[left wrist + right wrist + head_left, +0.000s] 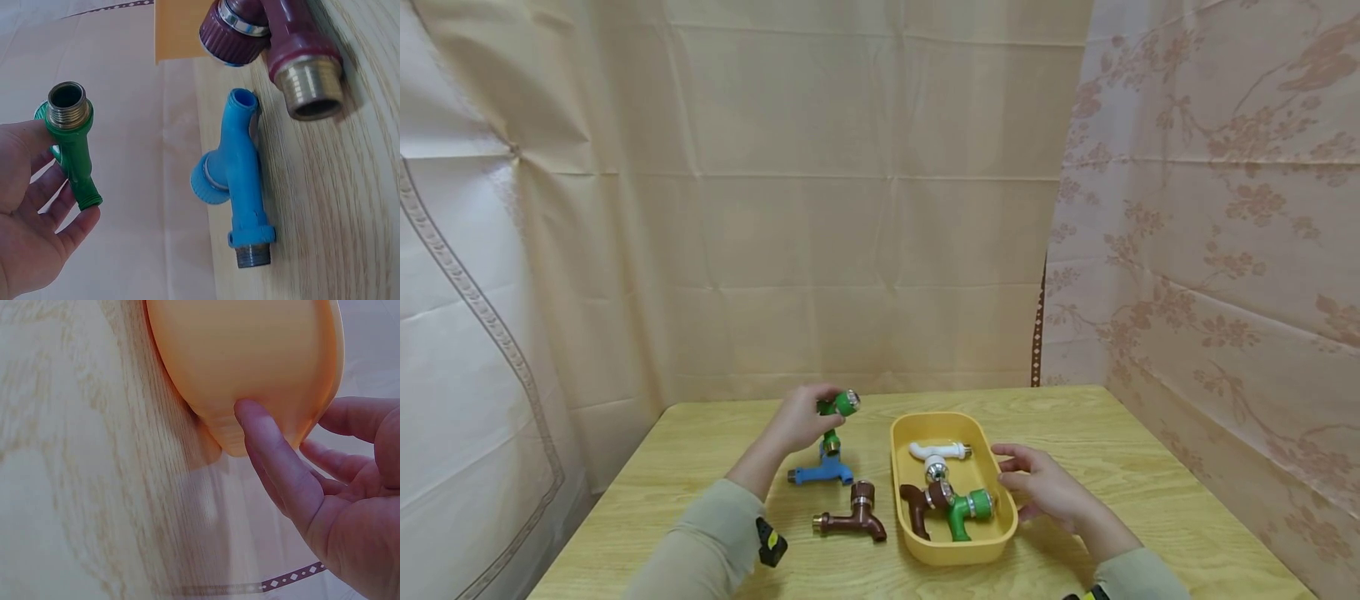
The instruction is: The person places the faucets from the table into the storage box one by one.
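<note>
My left hand (801,419) grips a green plastic tap (76,153) and holds it up over the table, its brass threaded end facing the wrist camera. A blue tap (822,474) lies just below that hand, partly overlapped by the green one in the head view. Nearer the front is a brown tap (853,522) on its side. My right hand (1045,485) is at the right side of a yellow tray (958,554), its fingertips against the outer wall. Inside the tray are a white tap (942,451), another brown tap (915,505) and another green tap (959,517).
The wooden table (722,467) backs onto a beige hanging cloth (790,208). A flowered cloth (1240,250) hangs along the right side, and a pale one (460,350) on the left. The tray stands between the two hands.
</note>
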Demonstrator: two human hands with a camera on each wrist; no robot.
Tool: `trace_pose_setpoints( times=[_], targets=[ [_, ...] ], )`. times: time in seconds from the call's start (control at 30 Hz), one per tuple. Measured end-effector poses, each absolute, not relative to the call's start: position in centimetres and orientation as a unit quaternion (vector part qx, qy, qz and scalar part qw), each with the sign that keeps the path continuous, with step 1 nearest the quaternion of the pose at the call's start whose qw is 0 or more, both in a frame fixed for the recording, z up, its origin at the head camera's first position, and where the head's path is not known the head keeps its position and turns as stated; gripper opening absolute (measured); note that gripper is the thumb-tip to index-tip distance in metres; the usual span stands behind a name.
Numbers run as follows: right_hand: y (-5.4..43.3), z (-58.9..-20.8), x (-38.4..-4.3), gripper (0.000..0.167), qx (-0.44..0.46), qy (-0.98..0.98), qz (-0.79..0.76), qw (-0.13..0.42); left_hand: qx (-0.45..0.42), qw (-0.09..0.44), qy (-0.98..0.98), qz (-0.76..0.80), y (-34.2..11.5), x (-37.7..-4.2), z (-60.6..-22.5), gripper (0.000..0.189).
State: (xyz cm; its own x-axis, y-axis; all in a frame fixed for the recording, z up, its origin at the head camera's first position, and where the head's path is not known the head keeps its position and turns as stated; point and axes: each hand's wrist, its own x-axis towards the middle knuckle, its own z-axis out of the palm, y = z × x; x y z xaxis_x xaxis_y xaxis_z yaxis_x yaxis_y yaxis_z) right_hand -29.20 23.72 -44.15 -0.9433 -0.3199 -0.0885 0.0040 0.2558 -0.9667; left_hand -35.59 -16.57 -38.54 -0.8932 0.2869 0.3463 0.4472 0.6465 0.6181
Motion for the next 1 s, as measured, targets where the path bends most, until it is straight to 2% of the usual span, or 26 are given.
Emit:
trace_pose_setpoints(
  times=[1.0],
  targets=[
    [23.7,-44.2,-29.3,0.059,-0.094,0.78,-0.604,0.135,-0.244,0.083,-0.887,-0.384,-11.9,-35.4,-38.4,0.035]
  ],
)
